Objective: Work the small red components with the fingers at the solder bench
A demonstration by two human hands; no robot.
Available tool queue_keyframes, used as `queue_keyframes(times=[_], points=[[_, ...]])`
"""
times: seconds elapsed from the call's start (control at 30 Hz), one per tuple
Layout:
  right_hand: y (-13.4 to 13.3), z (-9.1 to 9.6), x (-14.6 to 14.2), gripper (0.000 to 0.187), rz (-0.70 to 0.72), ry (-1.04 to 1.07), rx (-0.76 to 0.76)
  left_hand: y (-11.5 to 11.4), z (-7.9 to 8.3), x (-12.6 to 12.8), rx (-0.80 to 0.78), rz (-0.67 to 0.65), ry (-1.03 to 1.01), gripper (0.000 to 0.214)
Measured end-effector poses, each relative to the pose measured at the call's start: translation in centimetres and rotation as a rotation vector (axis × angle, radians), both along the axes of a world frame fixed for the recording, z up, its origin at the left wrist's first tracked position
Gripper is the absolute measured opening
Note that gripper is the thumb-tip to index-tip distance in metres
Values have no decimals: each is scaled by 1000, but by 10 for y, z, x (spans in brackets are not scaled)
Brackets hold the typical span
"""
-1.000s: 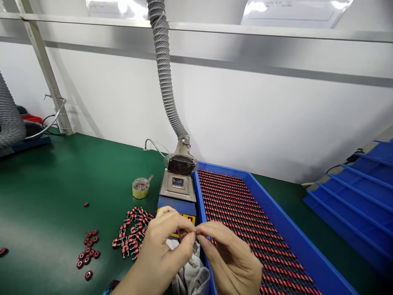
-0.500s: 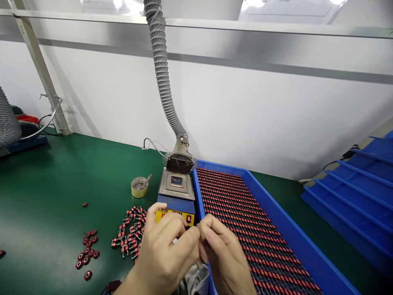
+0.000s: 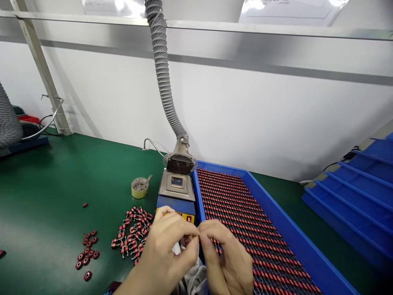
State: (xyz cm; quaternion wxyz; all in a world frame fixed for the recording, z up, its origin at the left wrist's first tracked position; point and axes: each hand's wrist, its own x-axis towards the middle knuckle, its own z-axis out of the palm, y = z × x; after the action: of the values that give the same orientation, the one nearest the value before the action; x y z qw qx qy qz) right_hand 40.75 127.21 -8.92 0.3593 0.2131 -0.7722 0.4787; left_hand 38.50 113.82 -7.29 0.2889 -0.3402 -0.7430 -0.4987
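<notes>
Two bare hands meet at the lower middle of the head view, fingertips pressed together over one small red wound coil. The left hand has its thumb and forefinger closed down from the left; the right hand curls its fingers in from the right, so the coil lies between them, equally near to each. Most of the coil is hidden by the fingers, and its long axis cannot be told. It is held above a pale cloth, just in front of the solder pot with its yellow panel. A loose heap of like coils lies on the green mat to the left of the hands; the blue tray, filled with rows of coils, lies directly to their right.
</notes>
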Motion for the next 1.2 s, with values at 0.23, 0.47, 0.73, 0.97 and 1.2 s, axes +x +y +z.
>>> queue_keyframes(times=[0.23,0.47,0.73,0.97,1.2], points=[[2,0,1,35,349,-445,-510,1,-2,0,-68,184,234,15],[3,7,-2,27,164,3,-145,-3,6,-2,140,-82,-285,15],[6,8,-6,32,192,93,-53,-3,6,-1,158,-183,-395,13],[-3,6,8,23,25,-282,-166,3,-4,2,-133,189,268,18],[-1,5,2,26,294,-328,-473,-3,-1,0,-60,165,205,17]])
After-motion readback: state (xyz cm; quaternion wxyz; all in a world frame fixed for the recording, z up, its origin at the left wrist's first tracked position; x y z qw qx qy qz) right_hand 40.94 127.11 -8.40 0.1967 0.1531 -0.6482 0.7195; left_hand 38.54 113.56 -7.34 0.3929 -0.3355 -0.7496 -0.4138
